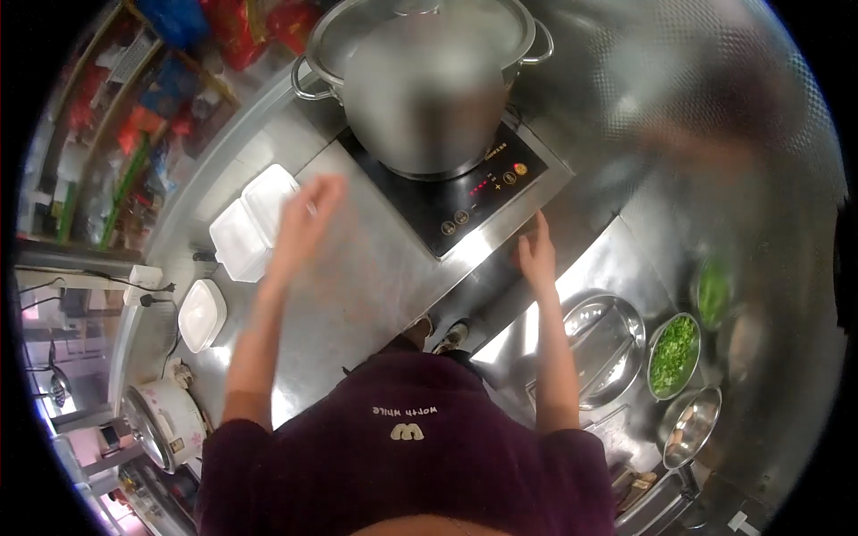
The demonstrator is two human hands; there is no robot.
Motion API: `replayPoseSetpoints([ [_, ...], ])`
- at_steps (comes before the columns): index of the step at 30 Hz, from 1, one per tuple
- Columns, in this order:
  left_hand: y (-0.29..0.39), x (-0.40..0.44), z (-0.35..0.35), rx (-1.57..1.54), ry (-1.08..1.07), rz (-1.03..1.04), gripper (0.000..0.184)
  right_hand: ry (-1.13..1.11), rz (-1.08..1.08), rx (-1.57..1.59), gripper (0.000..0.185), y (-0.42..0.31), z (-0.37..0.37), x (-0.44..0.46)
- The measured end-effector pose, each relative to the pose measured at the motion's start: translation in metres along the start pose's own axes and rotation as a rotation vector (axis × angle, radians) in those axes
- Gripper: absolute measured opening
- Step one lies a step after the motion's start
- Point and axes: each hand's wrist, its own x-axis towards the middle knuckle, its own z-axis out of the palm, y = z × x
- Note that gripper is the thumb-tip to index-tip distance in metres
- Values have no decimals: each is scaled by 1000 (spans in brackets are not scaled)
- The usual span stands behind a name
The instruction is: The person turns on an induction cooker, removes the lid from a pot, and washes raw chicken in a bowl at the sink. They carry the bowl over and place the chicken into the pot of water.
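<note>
My left hand (pixel 313 210), blurred, has its fingers curled together beside an open white foam box (pixel 241 246); whatever is between them, if anything, I cannot make out. My right hand (pixel 538 255) is open, fingers stretched out near the counter edge below the black induction cooker (pixel 478 201). On that cooker stands a large two-handled metal pot (pixel 420 116), its top partly hidden in a pale haze. Red lights glow on the cooker's panel.
Another white foam container (pixel 203 314) lies at left, above a rice cooker (pixel 167 424). At right are a round metal pan (pixel 617 344), a bowl of chopped greens (pixel 674 355) and another metal bowl (pixel 693 427). Shelves with coloured bags (pixel 237 31) stand at upper left.
</note>
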Motion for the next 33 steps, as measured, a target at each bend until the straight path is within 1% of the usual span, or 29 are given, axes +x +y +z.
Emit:
replayPoseSetpoints([
  [1, 20, 23, -13, 58, 71, 220, 21, 8, 64, 41, 55, 3, -3, -8],
  [2, 43, 48, -22, 90, 137, 389, 20, 33, 39, 46, 54, 6, -6, -17],
  [4, 91, 86, -34, 280, 184, 662, 21, 88, -13, 57, 53, 12, -12, -32],
  [5, 101, 110, -32, 363, 199, 793, 22, 85, 40, 61, 52, 4, -18, -40],
  [6, 107, 134, -28, 446, 215, 922, 23, 110, 26, 56, 51, 1, -21, -47],
  [8, 112, 173, -18, 614, 110, 927, 36, 155, -2, 43, 50, -2, -28, -61],
  [11, 93, 220, 0, 689, 67, 889, 42, 131, 79, 64, 50, -9, -40, -78],
  [14, 104, 227, 5, 736, -191, 637, 45, 146, 134, 105, 50, -4, -46, -92],
  [15, 110, 226, 5, 780, -182, 635, 45, 152, 155, 113, 50, -4, -49, -95],
  [18, 119, 221, 2, 567, -93, 764, 41, 158, 193, 149, 49, -7, -54, -103],
  [21, 123, 191, 3, 484, 214, 1022, 34, 154, 166, 185, 49, -3, -55, -104],
  [24, 126, 140, -8, 285, 193, 845, 30, 153, 131, 186, 48, 2, -54, -103],
  [25, 118, 118, -5, 43, 184, 727, 28, 157, 134, 196, 48, 0, -53, -103],
  [27, 89, 78, 1, -337, 151, 471, 26, 155, 139, 219, 47, -5, -55, -104],
  [28, 64, 58, 5, -397, 147, 344, 26, 142, 139, 236, 47, -10, -57, -105],
  [29, 35, 38, 10, -459, 104, 270, 27, 119, 132, 253, 47, -14, -56, -104],
  [30, 18, 11, 18, -383, 163, 103, 27, 102, 94, 289, 46, -5, -52, -104],
  [31, -22, -14, 27, -327, 148, 6, 28, 81, 104, 331, 45, -9, -50, -105],
  [32, -60, -42, 39, -289, 215, -105, 28, 53, 110, 367, 45, -12, -51, -105],
  [33, -71, -72, 45, -233, 260, -209, 26, 29, 79, 361, 44, -5, -49, -101],
])
